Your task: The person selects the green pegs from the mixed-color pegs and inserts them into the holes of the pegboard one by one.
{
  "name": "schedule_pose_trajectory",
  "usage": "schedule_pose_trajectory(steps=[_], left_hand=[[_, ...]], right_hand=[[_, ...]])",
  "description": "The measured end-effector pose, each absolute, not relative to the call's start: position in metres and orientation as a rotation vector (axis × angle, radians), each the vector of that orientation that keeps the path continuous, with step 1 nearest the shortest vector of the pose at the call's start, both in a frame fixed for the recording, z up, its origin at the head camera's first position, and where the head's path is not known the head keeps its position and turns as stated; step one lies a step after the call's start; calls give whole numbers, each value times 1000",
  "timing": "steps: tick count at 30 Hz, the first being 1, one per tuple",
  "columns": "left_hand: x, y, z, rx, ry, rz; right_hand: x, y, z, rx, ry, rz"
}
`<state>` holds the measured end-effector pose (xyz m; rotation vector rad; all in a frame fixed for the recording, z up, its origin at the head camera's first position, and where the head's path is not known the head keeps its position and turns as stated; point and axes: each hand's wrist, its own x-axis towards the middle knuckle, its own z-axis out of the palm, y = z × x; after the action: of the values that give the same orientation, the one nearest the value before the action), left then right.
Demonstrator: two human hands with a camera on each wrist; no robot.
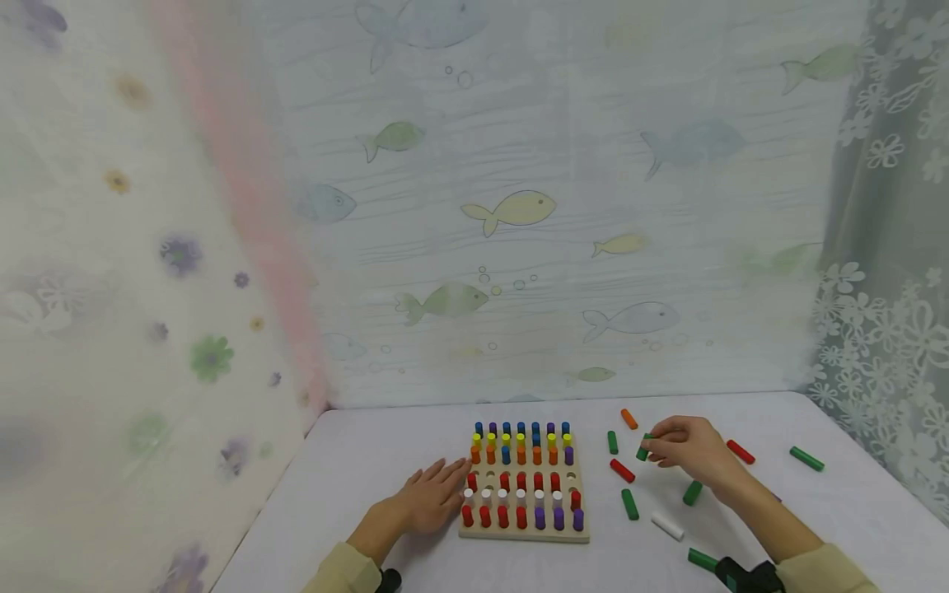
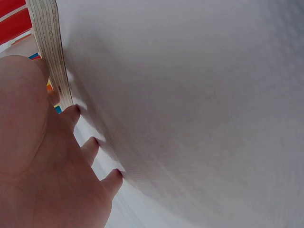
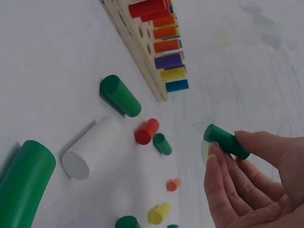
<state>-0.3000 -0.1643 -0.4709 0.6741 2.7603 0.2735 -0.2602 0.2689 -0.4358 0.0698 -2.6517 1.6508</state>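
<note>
A wooden pegboard (image 1: 523, 539) stands on the white-covered table, with rows of blue, yellow, orange, red, white and purple pegs upright in it. A few bare holes show in the row behind the white pegs. My left hand (image 1: 432, 498) lies beside the board's left edge, its fingers stretched out and the thumb side against the board; the left wrist view shows the layered wooden edge (image 2: 51, 47) by the thumb. To the right of the board, above the table, my right hand (image 1: 693, 451) pinches a green peg (image 3: 227, 141) between thumb and fingertips.
Loose pegs lie about the right hand: a white peg (image 1: 667, 527), a red peg (image 1: 622, 470), another red peg (image 1: 740, 451), an orange peg (image 1: 628, 418) and several green ones, one green peg (image 1: 806, 459) far right. A yellow peg (image 3: 159, 213) shows in the right wrist view.
</note>
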Motion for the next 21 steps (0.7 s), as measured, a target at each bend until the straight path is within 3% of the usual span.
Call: schedule_pose_trajectory(steps=[21], left_hand=[[-304, -168, -478, 679, 2757, 271]], right_hand=[[-268, 224, -436, 122, -2630, 1684]])
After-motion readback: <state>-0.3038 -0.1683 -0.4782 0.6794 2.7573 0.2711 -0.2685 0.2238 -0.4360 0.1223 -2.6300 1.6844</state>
